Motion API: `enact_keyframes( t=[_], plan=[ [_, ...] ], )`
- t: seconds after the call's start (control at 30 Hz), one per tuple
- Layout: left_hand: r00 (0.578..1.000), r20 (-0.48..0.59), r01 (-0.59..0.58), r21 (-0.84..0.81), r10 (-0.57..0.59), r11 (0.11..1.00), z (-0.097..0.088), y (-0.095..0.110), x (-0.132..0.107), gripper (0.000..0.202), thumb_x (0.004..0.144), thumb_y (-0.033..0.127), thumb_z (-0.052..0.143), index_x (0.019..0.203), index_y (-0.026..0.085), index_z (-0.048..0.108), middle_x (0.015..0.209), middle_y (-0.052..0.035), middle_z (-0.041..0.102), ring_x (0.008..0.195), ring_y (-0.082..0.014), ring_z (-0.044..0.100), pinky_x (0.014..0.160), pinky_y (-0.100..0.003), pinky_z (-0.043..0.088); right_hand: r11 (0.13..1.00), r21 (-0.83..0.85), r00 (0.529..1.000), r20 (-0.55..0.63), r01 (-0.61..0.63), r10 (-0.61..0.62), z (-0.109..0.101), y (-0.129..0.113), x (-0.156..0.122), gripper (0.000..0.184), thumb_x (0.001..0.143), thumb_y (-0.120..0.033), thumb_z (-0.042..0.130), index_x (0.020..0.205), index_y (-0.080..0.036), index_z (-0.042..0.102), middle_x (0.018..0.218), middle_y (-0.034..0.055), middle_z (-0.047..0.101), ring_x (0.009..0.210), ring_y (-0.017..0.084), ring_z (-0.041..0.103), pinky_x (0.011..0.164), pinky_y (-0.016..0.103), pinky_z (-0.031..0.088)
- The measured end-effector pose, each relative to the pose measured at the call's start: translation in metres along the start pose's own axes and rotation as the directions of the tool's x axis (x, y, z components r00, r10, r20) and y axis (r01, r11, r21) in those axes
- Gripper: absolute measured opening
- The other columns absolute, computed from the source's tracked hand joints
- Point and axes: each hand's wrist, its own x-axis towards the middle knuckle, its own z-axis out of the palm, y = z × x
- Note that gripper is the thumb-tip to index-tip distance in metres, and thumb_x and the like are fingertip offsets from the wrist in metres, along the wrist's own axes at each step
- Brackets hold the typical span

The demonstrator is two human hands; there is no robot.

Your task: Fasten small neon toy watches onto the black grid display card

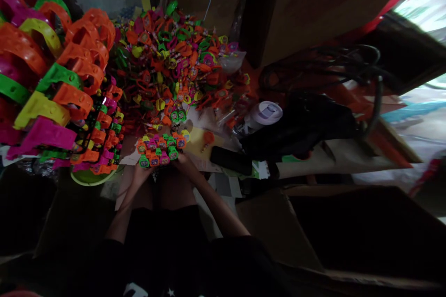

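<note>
My left hand (141,174) and my right hand (184,163) sit close together at the near edge of a low work surface. Between them lies a small cluster of bright toy watch faces (160,148) in green, pink and orange. Both hands touch the near side of that cluster with fingers curled; the light is dim and I cannot see the fingertips clearly. Beyond the cluster a big heap of the same colourful toy watches (177,55) covers the surface.
Racks of orange, green, yellow and pink plastic straps (59,79) fill the left side above a green bowl (90,177). A white roll (266,113), a dark bag (306,125), a black flat object (232,160) and cardboard boxes (348,227) lie to the right.
</note>
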Motion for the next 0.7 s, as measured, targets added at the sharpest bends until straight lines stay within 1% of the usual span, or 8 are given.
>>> enact_keyframes(
  t=[0.1, 0.2, 0.4, 0.5, 0.6, 0.67, 0.7],
  plan=[
    [1.0, 0.006, -0.013, -0.003, 0.013, 1.0, 0.0, -0.001, 0.001, 0.038, 0.064, 0.03, 0.079, 0.096, 0.015, 0.066, 0.099, -0.0095, 0.074, 0.095, -0.0259, 0.07, 0.087, -0.04, 0.056, 0.999, -0.042, 1.0, -0.001, 0.023, -0.023, 0.001, -0.002, 0.003, 0.018, 0.084, -0.02, 0.053, 0.094, -0.015, 0.067, 0.098, 0.0094, 0.071, 0.09, 0.02, 0.062, 0.084, 0.03, 0.048],
    [1.0, 0.013, -0.02, -0.024, 0.02, 1.0, 0.0, -0.001, 0.002, 0.037, 0.065, 0.028, 0.078, 0.098, 0.015, 0.067, 0.102, -0.0104, 0.073, 0.098, -0.0264, 0.069, 0.087, -0.04, 0.056, 0.997, -0.069, 1.0, 0.003, 0.025, -0.025, 0.007, -0.003, 0.006, 0.021, 0.085, -0.02, 0.053, 0.102, -0.017, 0.066, 0.102, 0.0093, 0.07, 0.095, 0.021, 0.062, 0.086, 0.03, 0.048],
    [1.0, 0.009, -0.024, -0.045, 0.025, 0.999, 0.001, -0.001, 0.001, 0.039, 0.064, 0.03, 0.079, 0.098, 0.016, 0.068, 0.1, -0.0096, 0.074, 0.096, -0.0263, 0.069, 0.088, -0.042, 0.056, 0.977, -0.162, 0.99, 0.014, -0.138, 0.142, 0.014, -0.001, 0.004, 0.024, 0.087, -0.025, 0.055, 0.107, -0.016, 0.064, 0.105, 0.0129, 0.07, 0.093, 0.025, 0.064, 0.082, 0.034, 0.049],
    [1.0, -0.002, -0.031, -0.05, 0.031, 0.998, 0.001, -0.005, 0.001, 0.04, 0.063, 0.032, 0.079, 0.097, 0.015, 0.068, 0.098, -0.0098, 0.074, 0.095, -0.0264, 0.07, 0.087, -0.041, 0.056, 0.985, -0.105, 0.99, 0.015, -0.136, 0.138, 0.013, -0.002, 0.003, 0.025, 0.086, -0.027, 0.056, 0.107, -0.015, 0.064, 0.109, 0.0138, 0.069, 0.099, 0.026, 0.063, 0.087, 0.036, 0.047],
    [0.999, -0.022, -0.032, -0.05, 0.031, 0.998, 0.001, -0.009, 0.003, 0.037, 0.062, 0.033, 0.078, 0.092, 0.015, 0.067, 0.095, -0.0097, 0.075, 0.092, -0.0257, 0.07, 0.083, -0.04, 0.057, 0.994, 0.029, 0.994, 0.032, -0.101, 0.1, 0.004, -0.006, 0.0, 0.022, 0.087, -0.029, 0.054, 0.101, -0.015, 0.065, 0.105, 0.0103, 0.069, 0.097, 0.022, 0.063, 0.087, 0.034, 0.048],
    [0.999, -0.027, -0.033, -0.047, 0.032, 0.998, 0.001, -0.012, 0.004, 0.035, 0.062, 0.034, 0.078, 0.09, 0.015, 0.067, 0.094, -0.0098, 0.075, 0.09, -0.0255, 0.07, 0.082, -0.039, 0.057, 0.989, 0.089, 0.99, 0.085, -0.116, 0.109, -0.012, -0.009, -0.002, 0.021, 0.086, -0.031, 0.056, 0.097, -0.016, 0.066, 0.099, 0.0065, 0.07, 0.092, 0.02, 0.064, 0.084, 0.032, 0.049],
    [0.999, -0.026, -0.029, -0.046, 0.028, 0.999, 0.001, -0.012, 0.004, 0.036, 0.061, 0.035, 0.078, 0.089, 0.015, 0.067, 0.094, -0.0099, 0.075, 0.09, -0.0254, 0.07, 0.082, -0.039, 0.057, 0.986, 0.101, 0.985, 0.122, -0.134, 0.121, -0.024, -0.009, -0.002, 0.02, 0.084, -0.031, 0.059, 0.096, -0.017, 0.067, 0.097, 0.0049, 0.071, 0.091, 0.019, 0.064, 0.084, 0.032, 0.05]
  ],
)
